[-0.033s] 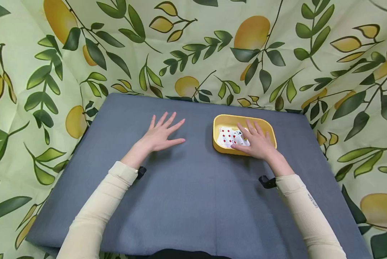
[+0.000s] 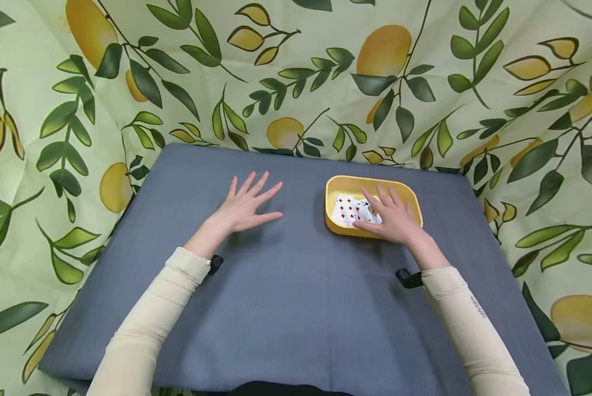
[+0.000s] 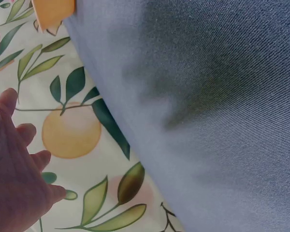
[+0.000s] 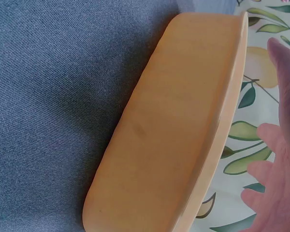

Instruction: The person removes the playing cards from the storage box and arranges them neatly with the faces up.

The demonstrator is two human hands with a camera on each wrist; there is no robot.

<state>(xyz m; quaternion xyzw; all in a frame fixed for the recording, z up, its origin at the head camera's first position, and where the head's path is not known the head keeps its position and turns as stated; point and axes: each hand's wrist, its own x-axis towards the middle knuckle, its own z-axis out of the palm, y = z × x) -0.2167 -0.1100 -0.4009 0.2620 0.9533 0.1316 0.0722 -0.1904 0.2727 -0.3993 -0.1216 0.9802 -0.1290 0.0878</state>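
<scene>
Two outstretched hands hang over a table (image 2: 276, 308) covered in blue-grey fabric, with a yellow rectangular bin (image 2: 345, 230) on its far right part. Inside the bin lie several playing cards (image 2: 347, 209); red diamond pips show plainly on the leftmost, while others, including what looks like a picture card, are partly covered by fingers.

The right hand (image 2: 393, 217) is much the nearer to the cards. It hovers over the right half of the bin, fingers spread and holding nothing, pointing away from the person and slightly left. From its palm the cards lie to the left and below, under the fingers and thumb, and the thumb reaches leftward across their near edge. In the right wrist view a gap shows between this hand and the bin's rim, so it seems to be above the bin, not touching it.

The bin's long axis runs left to right across the table, its right end slightly nearer the person. The right forearm comes in at a slant from the near right side, crossing the bin's near right corner.

The left hand (image 2: 248, 210) is also spread and holds nothing. It hovers above the tabletop well to the left of the bin, its thumb pointing rightward, with a shadow on the fabric below it.
</scene>
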